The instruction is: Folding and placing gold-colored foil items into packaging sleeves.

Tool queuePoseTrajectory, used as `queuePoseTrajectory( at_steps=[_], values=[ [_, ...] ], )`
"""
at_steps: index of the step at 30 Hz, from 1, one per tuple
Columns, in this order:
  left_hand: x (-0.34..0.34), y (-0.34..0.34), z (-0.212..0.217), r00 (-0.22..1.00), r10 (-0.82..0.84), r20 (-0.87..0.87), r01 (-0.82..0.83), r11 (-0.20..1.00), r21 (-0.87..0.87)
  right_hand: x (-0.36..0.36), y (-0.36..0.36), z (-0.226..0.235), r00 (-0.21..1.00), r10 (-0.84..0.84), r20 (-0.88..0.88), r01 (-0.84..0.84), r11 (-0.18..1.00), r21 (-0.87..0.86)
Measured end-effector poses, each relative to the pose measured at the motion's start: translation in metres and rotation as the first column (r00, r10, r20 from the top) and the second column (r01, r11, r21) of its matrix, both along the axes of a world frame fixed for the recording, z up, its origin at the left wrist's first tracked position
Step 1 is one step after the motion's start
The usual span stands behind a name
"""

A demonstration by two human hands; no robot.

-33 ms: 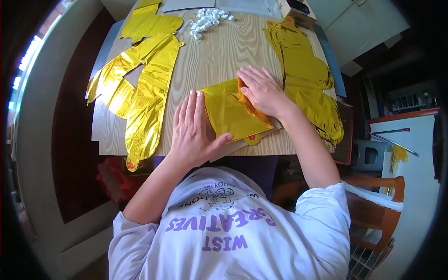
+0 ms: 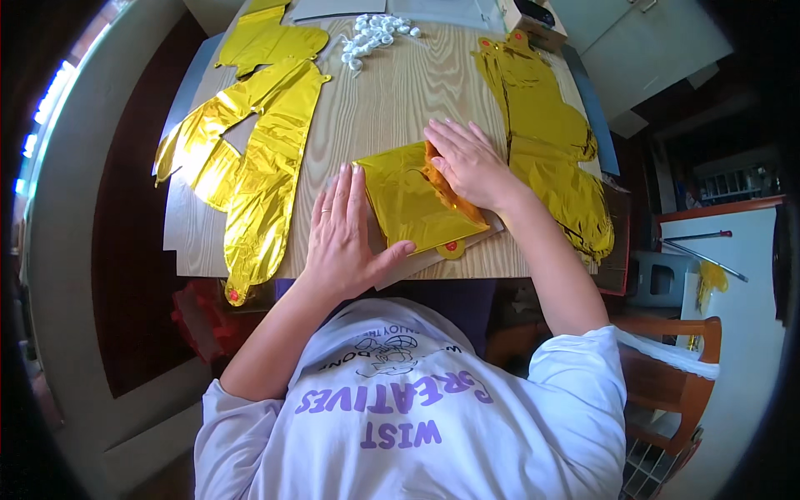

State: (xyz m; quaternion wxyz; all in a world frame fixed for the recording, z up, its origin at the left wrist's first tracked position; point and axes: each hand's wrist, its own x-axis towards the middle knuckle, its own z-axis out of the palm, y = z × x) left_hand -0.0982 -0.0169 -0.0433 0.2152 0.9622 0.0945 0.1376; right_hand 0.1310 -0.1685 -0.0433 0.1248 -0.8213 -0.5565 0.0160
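A folded gold foil balloon (image 2: 400, 200) lies near the table's front edge, an orange-toned fold running along its right side. My left hand (image 2: 340, 233) rests flat at its left edge, fingers stretched and thumb spread toward its lower corner. Across the right fold lies my right hand (image 2: 473, 167), palm down with fingers extended, pressing on the foil. A red-marked tab (image 2: 451, 247) sticks out at the bottom of the folded balloon. Beneath it, part of a pale flat sheet (image 2: 483, 239) shows.
Flat gold foil balloons lie at the left (image 2: 275, 150) and far left (image 2: 275, 42). A stack of gold foil balloons (image 2: 542, 117) covers the right side. Small white coiled pieces (image 2: 375, 35) are heaped at the back, near a box (image 2: 533, 23). A wooden chair (image 2: 667, 375) stands right.
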Motion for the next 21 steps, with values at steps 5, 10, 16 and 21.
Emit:
queuePoseTrajectory(
  at_steps=[5, 10, 16, 21],
  values=[
    [0.013, 0.023, 0.0, 0.996, -0.087, -0.014, 0.084, 0.985, -0.152, -0.024, -0.007, -0.014, 0.999, 0.045, 0.0, -0.045, 0.998, 0.041],
    [0.033, 0.008, 0.005, 0.993, -0.116, 0.02, 0.109, 0.97, 0.215, -0.029, -0.006, -0.022, 0.998, -0.064, 0.003, 0.064, 0.996, 0.06],
    [0.055, 0.018, -0.018, 0.971, -0.231, -0.067, 0.239, 0.954, 0.18, -0.032, -0.015, -0.018, 0.972, -0.227, 0.056, 0.226, 0.974, 0.024],
    [0.061, 0.024, -0.003, 0.97, -0.239, -0.047, 0.242, 0.968, 0.062, -0.03, -0.036, -0.001, 0.959, -0.276, -0.057, 0.281, 0.955, 0.097]
  ],
)
